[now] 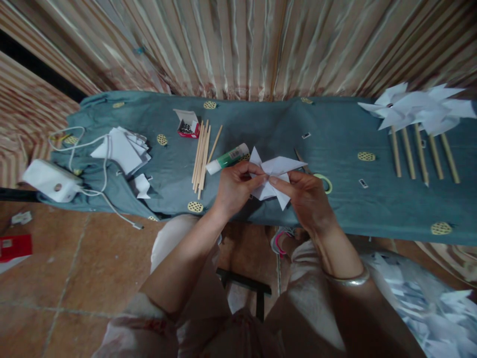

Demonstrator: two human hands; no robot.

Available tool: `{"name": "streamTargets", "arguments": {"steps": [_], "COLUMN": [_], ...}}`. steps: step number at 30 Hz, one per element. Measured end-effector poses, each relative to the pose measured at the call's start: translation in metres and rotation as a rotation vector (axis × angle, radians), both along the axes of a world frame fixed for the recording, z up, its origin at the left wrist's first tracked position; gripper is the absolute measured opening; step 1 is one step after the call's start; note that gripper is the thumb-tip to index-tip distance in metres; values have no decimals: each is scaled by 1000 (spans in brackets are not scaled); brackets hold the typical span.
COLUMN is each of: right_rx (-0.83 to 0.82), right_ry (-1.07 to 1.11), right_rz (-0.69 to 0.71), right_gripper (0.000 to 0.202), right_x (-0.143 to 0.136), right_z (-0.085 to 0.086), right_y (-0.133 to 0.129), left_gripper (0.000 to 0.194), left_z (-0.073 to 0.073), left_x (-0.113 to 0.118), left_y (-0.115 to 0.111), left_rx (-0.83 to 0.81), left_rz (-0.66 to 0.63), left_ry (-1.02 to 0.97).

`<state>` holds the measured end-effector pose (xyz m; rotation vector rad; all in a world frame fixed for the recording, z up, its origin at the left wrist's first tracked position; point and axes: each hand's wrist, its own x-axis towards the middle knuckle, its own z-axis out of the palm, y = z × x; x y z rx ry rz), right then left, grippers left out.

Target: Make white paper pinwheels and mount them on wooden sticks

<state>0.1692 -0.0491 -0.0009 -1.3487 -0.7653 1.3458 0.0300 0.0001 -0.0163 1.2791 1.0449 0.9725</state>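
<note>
Between both hands is a white paper pinwheel (285,164), its folded points spread outward. My left hand (238,185) pinches it near the centre from the left. From the right, my right hand (307,194) presses its thumb at the middle, close to the left thumb. Just behind my left hand lies a glue stick (228,158) with a green label and white cap. Scissors (323,182) with a pale green handle lie partly hidden behind my right hand. Several thin wooden sticks (201,159) lie left of the glue stick.
An open red box of pushpins (188,127) sits behind the sticks. Paper pieces (124,151) and a white power strip (52,180) with cables are at the left. Finished pinwheels (410,112) on sticks lie at the right. A bag of papers (428,308) is at lower right.
</note>
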Motion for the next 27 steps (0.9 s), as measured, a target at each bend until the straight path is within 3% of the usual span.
{"name": "streamTargets", "arguments": {"steps": [5,11,17,27], "right_rx": [-26,4,44,79], "right_ry": [-32,-62,-132,-326], "right_rz": [-58,-46,-57,-39], "right_gripper": [17,10,10,9], "right_x": [-1,0,2,3], "right_z": [0,-1,-2,-3], "right_y": [2,2,2,0], "left_gripper": [19,68,38,24], "left_z": [-4,2,1,-6], "left_x": [2,5,4,6], "left_y": [-2,-3,-6,-8], "left_rx": [33,-7,-167,-178], "left_rz": [15,109,-62,-7], "left_ry": [-7,-105,-154,-147]}}
